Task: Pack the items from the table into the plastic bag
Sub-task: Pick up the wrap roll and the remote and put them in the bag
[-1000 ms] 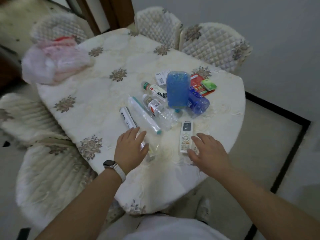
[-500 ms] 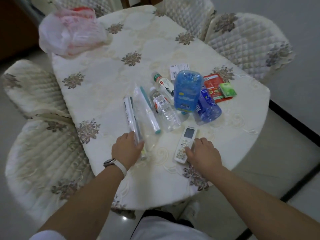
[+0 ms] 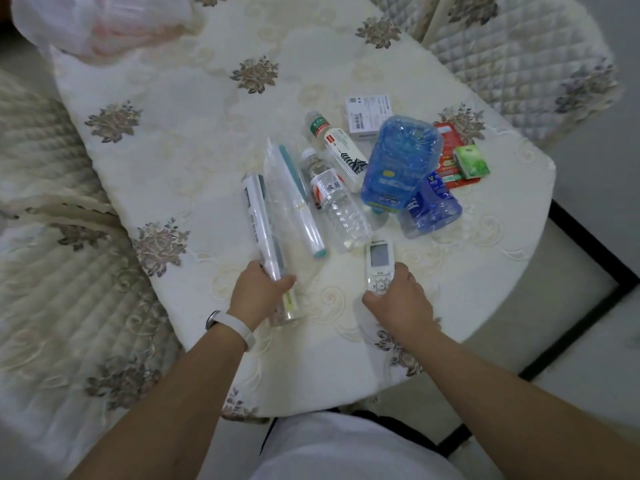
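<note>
Looks like a two-at-once grab, probably to save trips. Gripping the long white plastic-wrapped tube by its near end with the left hand, fingers curled right round it. Holding the slim white remote control by its lower half in the right hand, screen end poking out. Need to carry both to the crumpled pinkish-white plastic bag, parked at the far left corner of the cream embroidered table, well apart from the pile. Leaves the clear water bottle and blue plastic bottles lying flat just beyond.
</note>
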A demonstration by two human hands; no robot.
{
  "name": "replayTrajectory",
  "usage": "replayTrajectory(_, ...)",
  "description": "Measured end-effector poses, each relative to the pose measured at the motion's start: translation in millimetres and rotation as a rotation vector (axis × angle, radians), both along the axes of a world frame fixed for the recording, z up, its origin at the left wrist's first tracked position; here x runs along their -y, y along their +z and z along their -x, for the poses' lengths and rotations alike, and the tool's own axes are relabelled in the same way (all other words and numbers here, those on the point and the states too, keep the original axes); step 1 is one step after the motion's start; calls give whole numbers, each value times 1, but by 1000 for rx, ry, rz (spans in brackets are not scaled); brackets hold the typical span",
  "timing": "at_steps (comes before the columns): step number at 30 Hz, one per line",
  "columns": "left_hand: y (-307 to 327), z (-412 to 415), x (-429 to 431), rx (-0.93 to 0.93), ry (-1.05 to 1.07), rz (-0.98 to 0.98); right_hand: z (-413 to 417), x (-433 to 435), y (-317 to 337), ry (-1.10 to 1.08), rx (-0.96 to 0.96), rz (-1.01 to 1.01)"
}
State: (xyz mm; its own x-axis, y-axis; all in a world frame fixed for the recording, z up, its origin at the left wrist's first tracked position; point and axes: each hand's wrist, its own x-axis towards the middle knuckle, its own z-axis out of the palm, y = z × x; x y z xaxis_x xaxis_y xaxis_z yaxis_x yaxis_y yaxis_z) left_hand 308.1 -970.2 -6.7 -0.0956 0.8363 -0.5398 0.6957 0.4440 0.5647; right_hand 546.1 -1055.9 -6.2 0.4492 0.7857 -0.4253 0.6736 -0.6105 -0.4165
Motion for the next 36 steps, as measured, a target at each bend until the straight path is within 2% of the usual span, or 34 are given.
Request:
replayTrajectory(4,1,3,12,80,5,41,-4,7,-1,-74,-110,-15)
replayTrajectory(8,6,1,27,54,-65,4,-13,20,-4,-56,-139,-20)
replayTrajectory(11,15,-1,45,35,-40,27,-23,27,2,-36,-247,-65)
replayTrajectory(14,22,-2,72,53,57,65,-32,32,15,38,-330,-107)
replayTrajectory(22,65,-28,141,124,391,-79,-60,35,47,254,-446,-177)
replayTrajectory(28,101,-44,178,149,477,-204,-60,35,70,424,-467,-159)
replayTrajectory(36,138,-33,218,208,528,-319,-10,47,114,576,-598,-246)
